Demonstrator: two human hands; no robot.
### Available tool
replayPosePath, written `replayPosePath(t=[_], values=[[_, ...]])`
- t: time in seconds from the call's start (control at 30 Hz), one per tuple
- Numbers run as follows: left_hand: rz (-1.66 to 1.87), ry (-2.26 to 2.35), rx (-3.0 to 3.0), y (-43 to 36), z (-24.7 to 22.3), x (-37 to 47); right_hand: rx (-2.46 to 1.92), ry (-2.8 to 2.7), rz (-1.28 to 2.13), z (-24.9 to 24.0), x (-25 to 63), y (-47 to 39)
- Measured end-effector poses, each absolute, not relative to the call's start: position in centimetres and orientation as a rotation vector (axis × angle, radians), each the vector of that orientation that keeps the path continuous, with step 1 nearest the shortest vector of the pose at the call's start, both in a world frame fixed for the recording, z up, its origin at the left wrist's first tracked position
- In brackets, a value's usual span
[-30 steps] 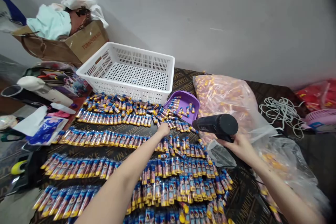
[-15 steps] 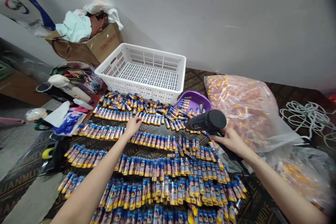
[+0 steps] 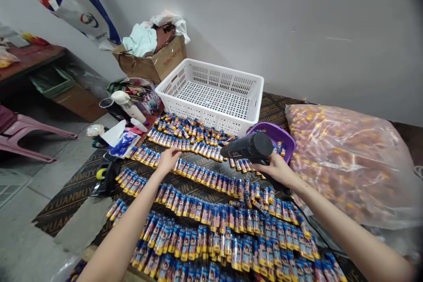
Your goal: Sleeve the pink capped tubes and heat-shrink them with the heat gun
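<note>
Rows of small blue-and-yellow wrapped tubes cover a dark printed board. My right hand grips a black heat gun or dryer by its handle, its barrel pointing left over the upper rows. My left hand is over the second row from the back, fingers pressed together at the tubes; whatever lies between the fingertips is too small to make out. Behind the right hand, a purple tray holds a few tubes and is partly hidden by the black tool.
A white plastic crate stands behind the tubes. To the right lies a large clear bag of yellow-and-pink pieces. At left are a cardboard box, a white bottle, a tissue pack and a pink stool.
The view has turned left, so the scene sits further right and the pink stool shows. The black tool has moved left over the rows, nearer my left hand, and covers part of the purple tray.
</note>
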State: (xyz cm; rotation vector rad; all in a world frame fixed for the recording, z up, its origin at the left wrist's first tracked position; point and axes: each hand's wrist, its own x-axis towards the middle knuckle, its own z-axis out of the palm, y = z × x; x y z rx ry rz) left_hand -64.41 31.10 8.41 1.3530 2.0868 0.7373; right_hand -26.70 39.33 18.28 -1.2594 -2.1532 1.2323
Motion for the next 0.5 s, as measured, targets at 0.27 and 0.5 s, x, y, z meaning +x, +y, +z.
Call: replayPosePath(t=[0.27,0.5], values=[[0.505,2.129,1.43,31.8,7.8,-62.4,-1.253,-2.277,1.205,18.2,-30.6,41.0],[0.236,2.028,1.511,39.0,4.3,-49.9,-1.617,-2.238,0.887,21.6,-22.9,38.6]])
